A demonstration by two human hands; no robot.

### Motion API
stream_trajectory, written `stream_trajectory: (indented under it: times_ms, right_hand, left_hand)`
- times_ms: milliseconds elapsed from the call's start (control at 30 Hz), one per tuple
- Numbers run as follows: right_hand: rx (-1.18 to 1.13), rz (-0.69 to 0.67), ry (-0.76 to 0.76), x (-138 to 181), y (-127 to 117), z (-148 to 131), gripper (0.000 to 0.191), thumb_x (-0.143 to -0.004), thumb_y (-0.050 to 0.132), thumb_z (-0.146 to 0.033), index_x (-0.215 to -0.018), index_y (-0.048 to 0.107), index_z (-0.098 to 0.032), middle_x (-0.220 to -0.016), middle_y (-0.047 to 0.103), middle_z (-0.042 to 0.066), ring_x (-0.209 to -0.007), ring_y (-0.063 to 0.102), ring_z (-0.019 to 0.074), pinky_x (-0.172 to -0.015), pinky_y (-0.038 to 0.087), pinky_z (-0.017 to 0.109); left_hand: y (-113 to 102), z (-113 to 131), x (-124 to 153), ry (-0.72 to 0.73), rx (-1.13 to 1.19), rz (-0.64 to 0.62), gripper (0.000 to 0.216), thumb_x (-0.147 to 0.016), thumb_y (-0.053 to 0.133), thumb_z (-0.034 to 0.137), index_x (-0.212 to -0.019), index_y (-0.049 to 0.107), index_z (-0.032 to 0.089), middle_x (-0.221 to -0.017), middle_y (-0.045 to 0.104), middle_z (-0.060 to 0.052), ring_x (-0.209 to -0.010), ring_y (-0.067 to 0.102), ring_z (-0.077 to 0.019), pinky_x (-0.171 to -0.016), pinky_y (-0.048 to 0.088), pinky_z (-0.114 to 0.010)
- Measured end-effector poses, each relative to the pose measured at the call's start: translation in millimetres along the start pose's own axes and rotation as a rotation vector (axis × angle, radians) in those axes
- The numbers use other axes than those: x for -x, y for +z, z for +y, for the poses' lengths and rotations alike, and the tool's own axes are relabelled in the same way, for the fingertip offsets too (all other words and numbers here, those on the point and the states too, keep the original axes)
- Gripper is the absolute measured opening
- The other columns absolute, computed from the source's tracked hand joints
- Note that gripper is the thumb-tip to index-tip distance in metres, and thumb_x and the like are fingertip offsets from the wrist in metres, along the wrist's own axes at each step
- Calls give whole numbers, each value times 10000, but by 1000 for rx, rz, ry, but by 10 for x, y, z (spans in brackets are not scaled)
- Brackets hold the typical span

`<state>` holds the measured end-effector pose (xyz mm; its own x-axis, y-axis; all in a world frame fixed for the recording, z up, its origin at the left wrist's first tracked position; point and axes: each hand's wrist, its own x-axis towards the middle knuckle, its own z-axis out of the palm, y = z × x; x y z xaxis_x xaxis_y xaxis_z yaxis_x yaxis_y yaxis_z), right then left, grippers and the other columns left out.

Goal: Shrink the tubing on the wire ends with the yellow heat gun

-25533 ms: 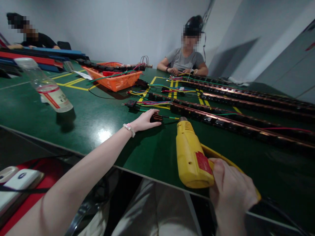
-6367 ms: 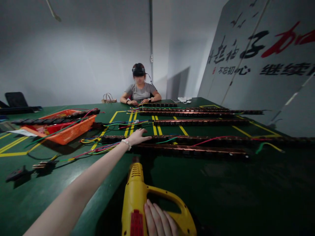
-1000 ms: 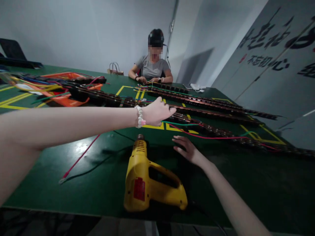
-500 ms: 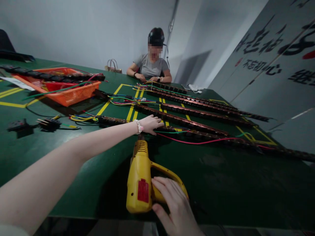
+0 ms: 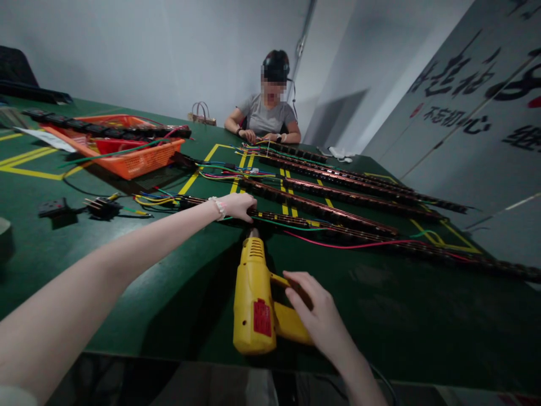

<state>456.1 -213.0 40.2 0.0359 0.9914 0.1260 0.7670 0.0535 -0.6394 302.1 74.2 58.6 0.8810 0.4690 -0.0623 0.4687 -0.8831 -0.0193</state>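
A yellow heat gun (image 5: pixel 253 293) lies on the green table (image 5: pixel 422 316), its nozzle pointing at the nearest long dark strip with copper rails (image 5: pixel 291 221). My right hand (image 5: pixel 316 316) is wrapped round the heat gun's handle. My left hand (image 5: pixel 239 206), with a bead bracelet at the wrist, reaches out and rests curled on the near end of that strip, where coloured wires (image 5: pixel 152 198) come out. What its fingers grip is hidden.
More long strips (image 5: pixel 346 197) run across the table to the right. An orange basket (image 5: pixel 127 155) with strips stands at the back left. Black plugs (image 5: pixel 101 207) lie at the left. A person (image 5: pixel 268 115) sits at the far end, working on wires.
My right hand has closed round the heat gun's handle and the gun has shifted slightly right. My left hand has slid a little left along the nearest strip.
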Motion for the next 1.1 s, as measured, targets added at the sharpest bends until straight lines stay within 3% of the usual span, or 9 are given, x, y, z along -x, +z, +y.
stream_trajectory:
  times_ms: [67,200,333,500,600,700,867,967,1100]
  right_hand:
    - [123,-70,77,-321,-69,136,367,-914,343,-423,-1153,551,-238,-1140,600,39,-962,589,147,-762,490,263]
    - [271,-68,154,-891,-79,458,417,-865,429,-345,-1229,521,-164,-1283,508,117,-1007,579,206,-844,448,319]
    - [387,-68,213,-1131,-31,622,542,-847,450,-373,-1341,407,-153,-1212,536,134,-1020,568,246,-796,438,344]
    - [459,-93,247,-1170,-11,604,461,-846,451,-424,-1234,492,-177,-953,627,71,-820,604,199,-650,419,298]
    - [483,-50,190,-1196,12,573,368,-890,366,-419,-1159,521,-222,-1065,596,51,-870,593,167,-677,411,274]
    - [511,-20,141,-1277,49,577,430,-887,375,-421,-1255,446,-211,-1280,472,90,-961,575,193,-706,409,289]
    - [514,-49,139,-1401,62,640,350,-871,421,-400,-1116,532,-177,-1092,558,104,-874,591,219,-633,396,294]
    - [474,-91,53,-1302,-16,618,206,-886,411,-365,-934,561,-232,-966,579,25,-823,581,165,-641,396,263]
    - [422,-97,-43,-1003,-248,555,252,-925,330,-402,-945,525,-243,-1014,559,14,-852,570,134,-699,418,249]
  left_hand:
    - [-65,-19,18,23,-27,28,441,-719,583,506,-995,572,163,-1029,610,-93,-866,598,-207,-663,427,-259]
    - [-161,3,15,34,-91,103,398,-766,562,462,-1003,552,143,-1060,588,-109,-919,579,-209,-713,435,-267]
    - [-181,-51,-19,39,-182,202,360,-800,553,399,-1023,544,117,-1088,568,-133,-984,543,-226,-784,423,-289]
    - [-121,-162,-122,58,-215,233,349,-809,560,389,-1020,552,112,-1077,568,-138,-1008,523,-238,-780,414,-293]
    - [-105,-194,-155,77,-216,238,363,-814,557,401,-1031,550,110,-1063,573,-134,-1000,523,-239,-774,410,-300]
    - [-145,-199,-130,107,-210,281,370,-817,555,397,-1053,546,112,-1057,571,-130,-1005,515,-244,-799,395,-318]
    - [-301,-191,-51,130,-215,403,339,-838,523,375,-1064,540,124,-1090,552,-131,-1070,475,-262,-871,350,-356]
    - [-354,-210,-41,142,-250,428,343,-842,520,380,-1075,531,128,-1103,545,-131,-1070,472,-264,-865,347,-358]
    - [-284,-274,-80,172,-269,400,337,-838,537,381,-1058,534,126,-1049,561,-123,-1029,491,-254,-832,359,-337]
